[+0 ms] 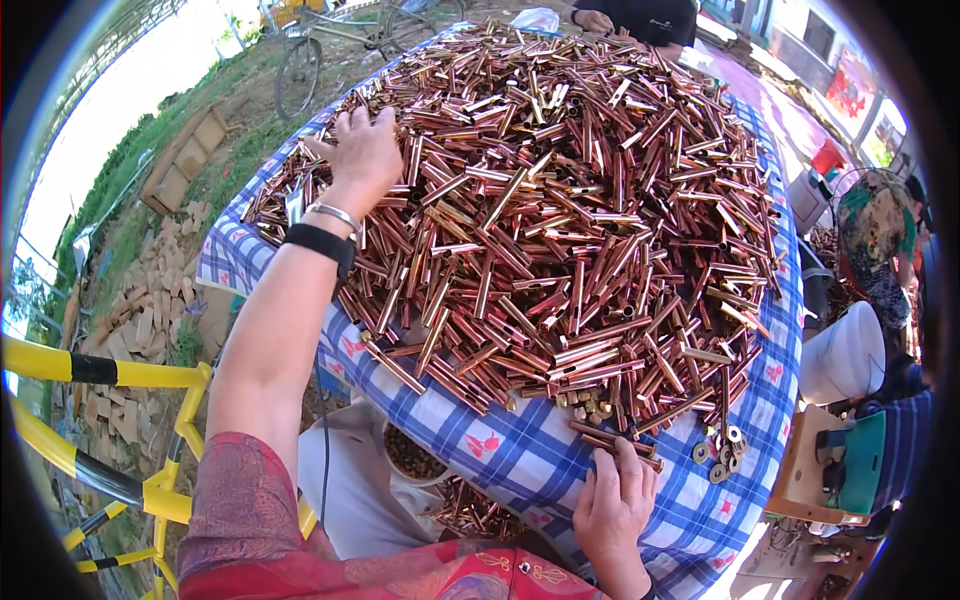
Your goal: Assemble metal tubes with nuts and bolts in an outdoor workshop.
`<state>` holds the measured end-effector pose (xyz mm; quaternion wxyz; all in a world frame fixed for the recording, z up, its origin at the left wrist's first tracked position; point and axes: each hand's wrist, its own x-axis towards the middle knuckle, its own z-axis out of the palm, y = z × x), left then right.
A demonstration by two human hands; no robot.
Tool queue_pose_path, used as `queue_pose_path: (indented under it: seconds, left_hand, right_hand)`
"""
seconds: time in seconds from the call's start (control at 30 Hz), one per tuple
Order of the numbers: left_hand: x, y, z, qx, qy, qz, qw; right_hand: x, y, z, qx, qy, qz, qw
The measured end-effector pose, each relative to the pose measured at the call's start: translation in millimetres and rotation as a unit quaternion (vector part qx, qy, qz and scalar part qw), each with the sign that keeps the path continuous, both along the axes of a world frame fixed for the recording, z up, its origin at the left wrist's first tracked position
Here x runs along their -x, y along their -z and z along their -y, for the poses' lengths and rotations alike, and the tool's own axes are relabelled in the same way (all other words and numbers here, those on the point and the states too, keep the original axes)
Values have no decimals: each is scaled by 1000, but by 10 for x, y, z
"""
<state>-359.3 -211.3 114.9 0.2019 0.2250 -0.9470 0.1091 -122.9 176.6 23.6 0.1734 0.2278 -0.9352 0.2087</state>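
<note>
A broad heap of shiny copper-coloured metal tubes (560, 210) covers most of a table with a blue-and-white checked cloth (440, 420). Over the heap's far left side, my left hand (362, 150) is open, fingers spread and fingertips down among the tubes. A bracelet and a black band circle that wrist. At the near edge, my right hand (615, 500) has its fingers bent over a pair of tubes (598, 436) lying side by side; its palm side is hidden. Close by are small brass-coloured nuts (590, 410) and several flat washers (720, 455).
Below the table edge stands a container of small brown pieces (412, 455), with more tubes (478, 510) beside it. Yellow-and-black railings (110, 370) run along the left. A white bucket (845, 355) stands right. Another person's hand (595, 22) is at the far edge.
</note>
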Motion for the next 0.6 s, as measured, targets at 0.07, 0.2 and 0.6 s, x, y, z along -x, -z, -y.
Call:
queue_pose_path:
  seconds: [0.07, 0.2, 0.6]
  left_hand:
    - [-103, 101, -257, -4, 170, -45, 984]
    - [-138, 104, -581, -181, 271, 111, 939]
    - [291, 21, -354, -141, 124, 202, 961]
  right_hand:
    - [-5, -4, 6, -4, -3, 1, 1000]
    - [6, 9, 1, -4, -5, -4, 1000]
    - [-16, 17, -32, -3, -9, -8, 1000]
